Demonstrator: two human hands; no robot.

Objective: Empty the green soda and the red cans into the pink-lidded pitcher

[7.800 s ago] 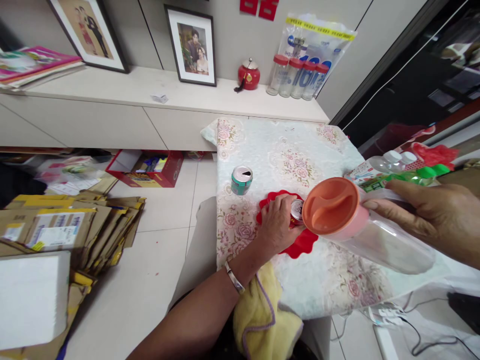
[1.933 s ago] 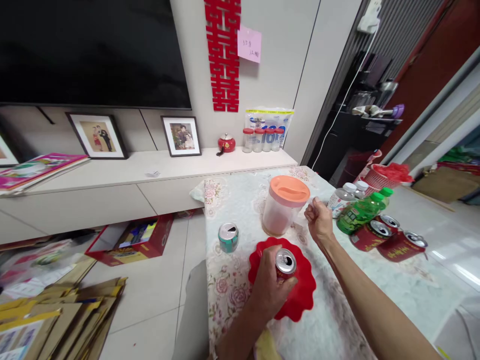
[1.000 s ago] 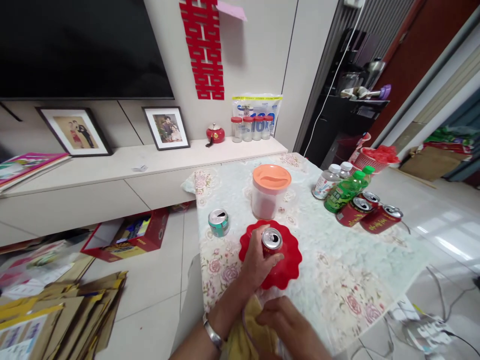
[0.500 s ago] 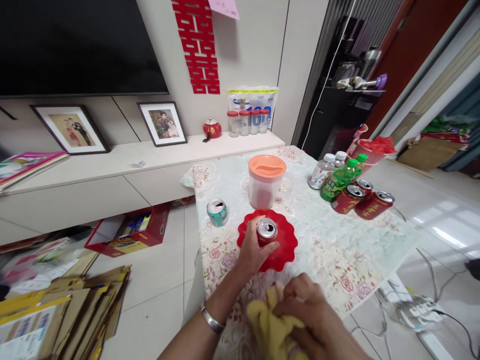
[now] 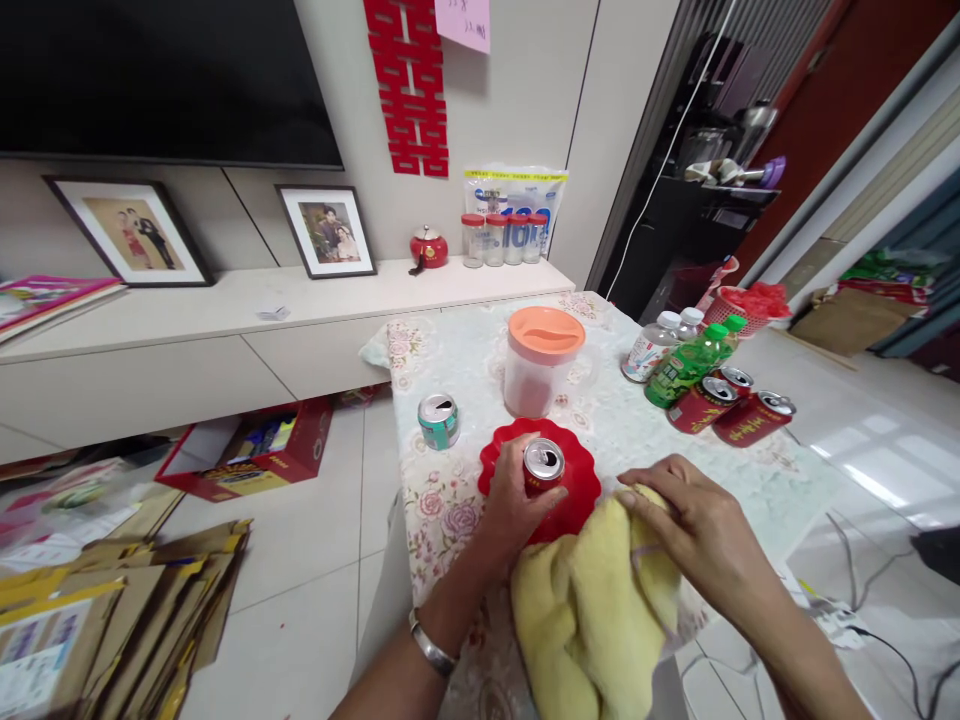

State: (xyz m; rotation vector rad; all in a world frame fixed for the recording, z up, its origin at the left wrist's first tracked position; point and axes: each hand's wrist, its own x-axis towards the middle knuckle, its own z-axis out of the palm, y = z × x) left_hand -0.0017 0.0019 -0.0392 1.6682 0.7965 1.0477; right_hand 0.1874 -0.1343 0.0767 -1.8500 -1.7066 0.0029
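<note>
A red drink can (image 5: 543,463) with an opened top is upright at the red scalloped plate (image 5: 496,447). My left hand (image 5: 516,497) is wrapped round the can from the left. Pinched by one edge, a yellow cloth (image 5: 600,600) hangs in folds from my right hand (image 5: 686,510), over the near rim of the plate. A short green can (image 5: 439,421) stands to the left of the plate. Right behind the plate is a translucent canister (image 5: 534,375) with an orange lid. Whether the red can rests on the plate is hidden by my hand.
At the table's right stand several plastic bottles (image 5: 686,362) and red cans (image 5: 754,417). A flowered cloth covers the table (image 5: 442,510). Beyond it runs a low white cabinet (image 5: 315,300) with picture frames and jars. Flattened cardboard (image 5: 150,620) lies on the floor at left.
My right hand has moved up and to the right, lifting and spreading the yellow cloth. My left hand keeps its grip on the red can. The view has shifted slightly.
</note>
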